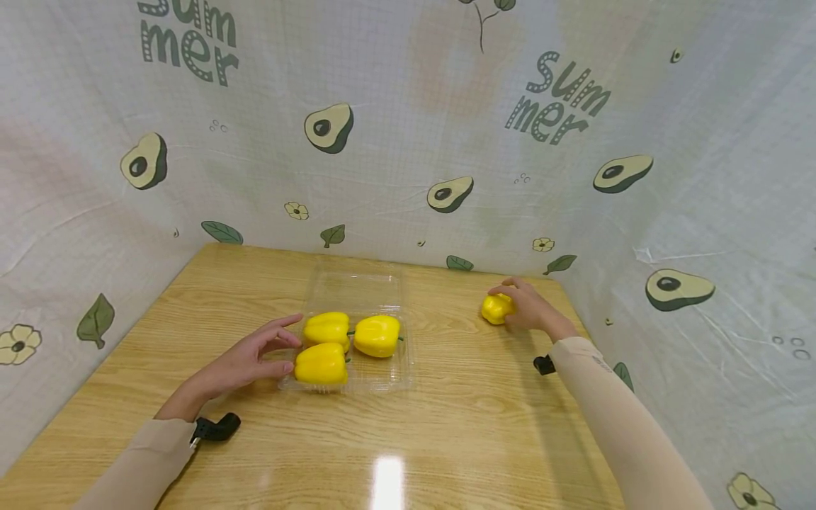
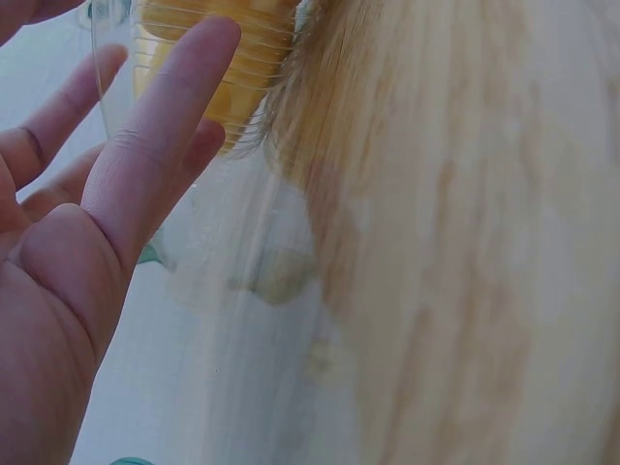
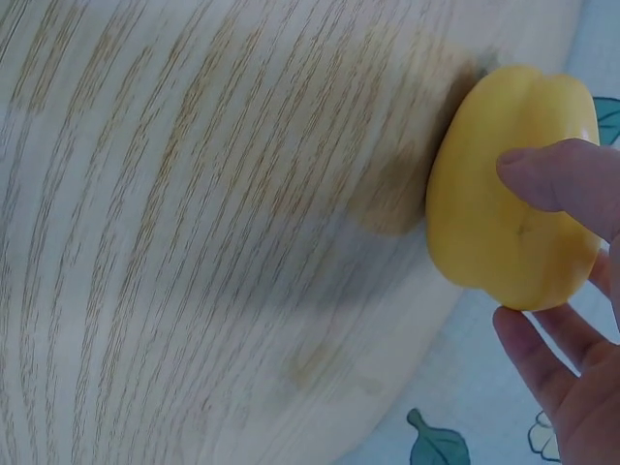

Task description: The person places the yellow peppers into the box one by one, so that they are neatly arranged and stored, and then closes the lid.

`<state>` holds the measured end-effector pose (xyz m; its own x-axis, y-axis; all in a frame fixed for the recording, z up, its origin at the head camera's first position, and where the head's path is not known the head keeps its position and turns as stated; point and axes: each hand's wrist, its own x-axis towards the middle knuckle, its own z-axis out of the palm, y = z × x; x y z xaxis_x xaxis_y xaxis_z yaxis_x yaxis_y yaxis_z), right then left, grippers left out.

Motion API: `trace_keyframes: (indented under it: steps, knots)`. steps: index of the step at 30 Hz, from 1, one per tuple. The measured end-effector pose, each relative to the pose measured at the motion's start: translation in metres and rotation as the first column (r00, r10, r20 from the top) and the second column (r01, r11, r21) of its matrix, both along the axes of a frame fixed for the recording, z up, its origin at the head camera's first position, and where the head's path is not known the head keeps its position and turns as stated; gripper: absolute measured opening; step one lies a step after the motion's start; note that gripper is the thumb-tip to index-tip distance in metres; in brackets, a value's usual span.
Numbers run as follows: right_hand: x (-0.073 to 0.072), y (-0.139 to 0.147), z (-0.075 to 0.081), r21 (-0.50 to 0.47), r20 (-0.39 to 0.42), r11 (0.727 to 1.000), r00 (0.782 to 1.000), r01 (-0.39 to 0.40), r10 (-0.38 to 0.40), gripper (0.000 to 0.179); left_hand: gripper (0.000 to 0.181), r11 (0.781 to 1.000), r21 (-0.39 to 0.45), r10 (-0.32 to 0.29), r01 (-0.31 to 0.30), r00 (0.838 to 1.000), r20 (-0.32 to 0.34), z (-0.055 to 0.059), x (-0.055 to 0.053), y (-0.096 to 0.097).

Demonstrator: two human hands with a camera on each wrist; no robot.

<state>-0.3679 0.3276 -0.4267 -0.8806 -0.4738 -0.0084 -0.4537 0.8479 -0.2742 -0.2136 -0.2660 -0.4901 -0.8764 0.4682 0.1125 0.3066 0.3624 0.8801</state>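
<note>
My right hand [image 1: 528,306] grips a yellow bell pepper [image 3: 504,194] at the far right of the table, thumb on one side and fingers round the other. To the left, a clear plastic clamshell box [image 1: 408,368] lies with its lid folded back. Inside are three more yellow bell peppers: a back-left one [image 1: 326,329], a right one [image 1: 377,336] and a front-left one [image 1: 321,364], some with green stems showing. My left hand [image 1: 255,358] is beside the box's left wall, fingers spread and thumb right at the front-left pepper. In the left wrist view its fingers overlap the ridged box wall.
The wooden table [image 1: 446,425] ends at a printed cloth [image 1: 395,156] hanging behind and along both sides. The open lid [image 1: 357,287] reaches toward the table's back edge. A black wrist strap [image 1: 217,428] sticks out below my left sleeve, another [image 1: 544,365] at the right.
</note>
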Motion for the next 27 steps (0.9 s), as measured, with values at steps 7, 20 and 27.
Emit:
trace_keyframes:
  steps: [7,20,27]
  knots:
    - [-0.0007,0.0045,0.0000,0.010,-0.005,1.000,1.000,-0.004,0.004,0.062,0.034,1.000,0.005,-0.003,0.003,1.000,0.003,0.0010,0.0006,0.0001]
    - [0.0015,0.0042,0.0017,0.021,-0.027,1.000,0.999,-0.024,0.024,0.060,0.033,1.000,0.007,-0.003,0.003,1.000,0.003,0.0007,0.0006,0.0003]
    - [0.0022,0.0053,0.0030,0.024,-0.041,0.999,0.999,-0.024,0.025,0.058,0.033,1.000,0.011,-0.002,0.002,1.000,0.002,-0.0003,0.0002,-0.0002]
